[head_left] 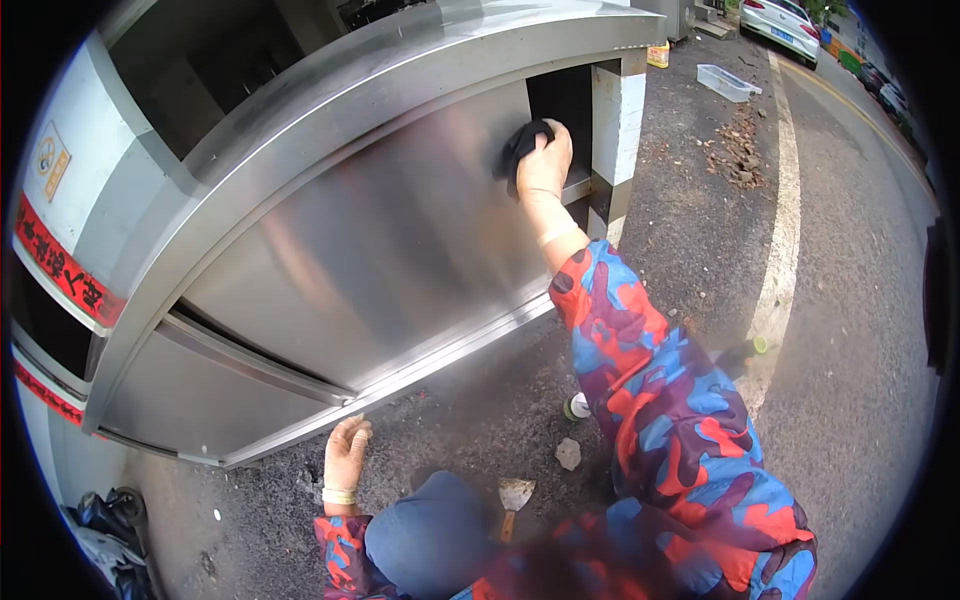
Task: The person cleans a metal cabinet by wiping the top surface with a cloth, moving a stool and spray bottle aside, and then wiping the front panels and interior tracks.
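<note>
My right hand (550, 160) is closed on a black cloth (522, 145), pressed against the upper right part of a stainless steel sliding door panel (390, 220). The panel is part of a large metal cabinet, and a dark gap shows at its right edge. Lower down, my left hand (345, 455) is just below the cabinet's bottom rail (300, 430). Its fingers are loosely bent, and I see nothing held in them. A second metal panel (210, 390) sits at the cabinet's left. Blurry reflections and brownish smudges show on the main panel.
A scraper (515, 495) with a wooden handle lies on the asphalt near my knee (430, 535). A white can-like container (577, 406) and a flat stone (568, 454) are beside my right arm. Farther off are rubble (740, 150), a clear plastic tub (728, 84) and a parked white car (782, 25).
</note>
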A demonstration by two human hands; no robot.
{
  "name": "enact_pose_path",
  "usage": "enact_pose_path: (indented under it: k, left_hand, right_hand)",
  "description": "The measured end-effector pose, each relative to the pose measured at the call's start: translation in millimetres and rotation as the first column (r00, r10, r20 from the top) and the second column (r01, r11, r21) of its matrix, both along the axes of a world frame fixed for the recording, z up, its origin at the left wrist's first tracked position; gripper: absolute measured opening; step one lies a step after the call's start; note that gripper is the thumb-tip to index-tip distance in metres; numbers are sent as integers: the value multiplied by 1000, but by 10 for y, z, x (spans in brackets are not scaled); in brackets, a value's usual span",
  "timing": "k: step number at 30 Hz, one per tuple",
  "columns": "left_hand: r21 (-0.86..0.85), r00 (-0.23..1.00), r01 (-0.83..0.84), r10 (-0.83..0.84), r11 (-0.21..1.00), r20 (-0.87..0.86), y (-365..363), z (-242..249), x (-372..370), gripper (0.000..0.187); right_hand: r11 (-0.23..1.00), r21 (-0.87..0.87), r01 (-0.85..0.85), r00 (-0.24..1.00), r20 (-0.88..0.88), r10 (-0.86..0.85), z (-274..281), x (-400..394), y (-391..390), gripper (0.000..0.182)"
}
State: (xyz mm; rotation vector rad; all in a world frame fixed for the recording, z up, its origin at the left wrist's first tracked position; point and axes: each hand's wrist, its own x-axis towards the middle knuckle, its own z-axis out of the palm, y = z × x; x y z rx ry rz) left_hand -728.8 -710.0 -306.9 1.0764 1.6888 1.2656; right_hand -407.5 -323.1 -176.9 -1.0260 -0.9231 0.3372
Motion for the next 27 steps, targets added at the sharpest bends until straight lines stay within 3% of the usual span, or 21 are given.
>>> enact_pose_path:
  k: [3, 5, 7, 9, 12, 13, 14, 15, 16, 17, 19, 23, 25, 27]
  left_hand:
    - [4, 1000, 0, 0, 1000, -27, 4, 105, 29, 29]
    - [29, 999, 25, -25, 999, -28, 3, 149, 70, 30]
    - [42, 999, 37, -35, 998, -36, -41, 169, 93, 30]
    - [52, 998, 48, -46, 998, -44, -64, 212, 115, 31]
    - [-1, 998, 16, -16, 1000, -67, -121, 253, 130, 32]
    - [-14, 999, 0, 0, 1000, -38, -132, 230, 119, 32]
    - [-23, 1000, -16, 16, 1000, -12, -131, 214, 109, 32]
    - [-20, 1000, -16, 16, 1000, -13, -130, 190, 106, 32]
    - [-16, 1000, 11, -12, 1000, -20, -124, 163, 99, 33]
    - [-15, 999, 38, -39, 999, -28, -116, 151, 88, 33]
    - [-27, 999, 35, -35, 999, -11, -131, 150, 108, 34]
    - [-18, 999, 51, -51, 999, -11, -126, 135, 144, 34]
    - [-55, 996, 83, -84, 995, -20, -138, 117, 133, 33]
    - [-52, 996, 86, -86, 995, -9, -128, 123, 140, 33]
  right_hand:
    - [978, 182, 98, 990, 81, -114, 567, -56, -22, 34]
    - [982, 188, -13, 999, 49, 3, 648, 28, -108, 36]
    - [976, 215, 39, 981, -194, 4, 601, 74, -195, 31]
    - [877, 451, 168, 946, -324, -15, 748, 145, -302, 25]
    - [672, 704, 229, 947, -3, -320, 1178, 151, -552, 24]
    - [658, 749, 78, 961, 118, -248, 1286, -19, -609, 28]
    - [687, 727, -1, 922, 267, -281, 1341, -226, -748, 34]
    - [755, 651, -78, 812, 481, -330, 1326, -372, -954, 43]
    - [728, 681, -85, 673, 578, -462, 1284, -529, -914, 51]
    - [700, 713, -46, 606, 577, -548, 1290, -547, -835, 58]
    - [777, 624, -79, 621, 640, -451, 1357, -226, -811, 63]
    - [764, 562, 318, 736, 361, -572, 1322, 716, -108, 62]
    - [717, 611, 336, 763, 270, -587, 1310, 1150, 267, 53]
    - [740, 541, 400, 770, 239, -591, 1366, 1114, 263, 51]
